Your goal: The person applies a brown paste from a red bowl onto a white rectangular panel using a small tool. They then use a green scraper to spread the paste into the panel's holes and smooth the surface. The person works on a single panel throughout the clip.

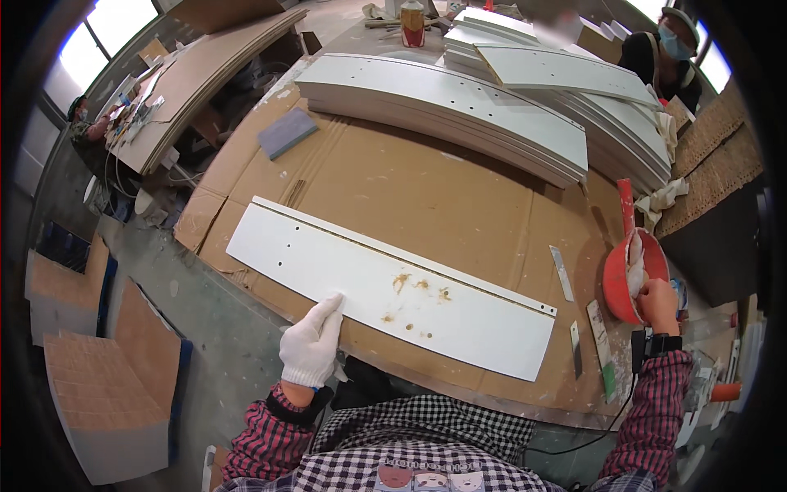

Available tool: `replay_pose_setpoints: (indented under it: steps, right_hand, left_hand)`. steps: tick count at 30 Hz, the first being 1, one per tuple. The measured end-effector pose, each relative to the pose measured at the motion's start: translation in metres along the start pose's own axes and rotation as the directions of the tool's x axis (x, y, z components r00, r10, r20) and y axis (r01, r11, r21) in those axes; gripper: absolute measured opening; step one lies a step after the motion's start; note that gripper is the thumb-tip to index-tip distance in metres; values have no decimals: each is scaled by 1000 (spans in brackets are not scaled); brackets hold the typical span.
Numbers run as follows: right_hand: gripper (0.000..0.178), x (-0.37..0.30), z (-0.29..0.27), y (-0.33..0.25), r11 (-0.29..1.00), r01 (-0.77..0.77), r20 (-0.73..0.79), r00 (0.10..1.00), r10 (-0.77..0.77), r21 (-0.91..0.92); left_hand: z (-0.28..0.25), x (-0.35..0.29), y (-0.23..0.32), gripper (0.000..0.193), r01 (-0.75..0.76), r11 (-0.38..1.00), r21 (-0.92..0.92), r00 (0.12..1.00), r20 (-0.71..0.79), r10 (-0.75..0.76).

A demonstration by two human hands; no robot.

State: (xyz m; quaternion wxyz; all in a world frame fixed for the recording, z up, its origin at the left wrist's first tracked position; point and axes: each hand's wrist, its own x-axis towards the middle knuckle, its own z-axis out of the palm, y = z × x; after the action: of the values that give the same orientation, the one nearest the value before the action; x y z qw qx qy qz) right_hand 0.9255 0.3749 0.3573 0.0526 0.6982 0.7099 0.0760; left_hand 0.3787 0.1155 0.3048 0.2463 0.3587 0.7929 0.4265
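Note:
A white panel (344, 271) with a groove along its far edge lies on brown cardboard; small holes and several brown-stained patches mark its face. My left hand (311, 344), in a white knit glove, has its fingers pressed together at the panel's near edge, the tips over the top surface. At the right, a red pan (617, 283) with an upright red handle holds whitish material (635, 256). My bare right hand (658, 305) is curled at the pan's near rim with fingers reaching inside. Whatever it grips is hidden.
Stacked white panels (443, 98) fill the far side, beside a grey-purple block (287, 133). Flat scraper blades (561, 273) and a paint-marked strip (600, 338) lie left of the pan. A masked person (668, 57) stands far right; another (86, 127) is far left.

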Motion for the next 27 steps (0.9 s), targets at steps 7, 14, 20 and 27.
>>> replay_pose_setpoints:
  steps: [7, 14, 20, 27]
  right_hand:
    - [14, -8, -23, -4, 996, 37, -137, 990, -26, 76]
    - [14, -12, -22, -12, 998, 57, -27, 998, -56, 25]
    - [12, -22, -56, -44, 935, 129, -123, 988, -93, 331]
    - [11, -89, -76, -231, 498, 668, -165, 674, -720, 554]
  left_hand:
    - [1, 0, -1, 26, -27, 999, 30, 1000, -7, 27]
    - [-2, 1, 9, 28, -52, 997, 54, 998, 21, 51]
    - [-9, 1, 4, 29, -32, 999, 23, 998, 50, 31]
    - [-5, 2, 6, 29, 8, 999, 51, 998, 57, -11]
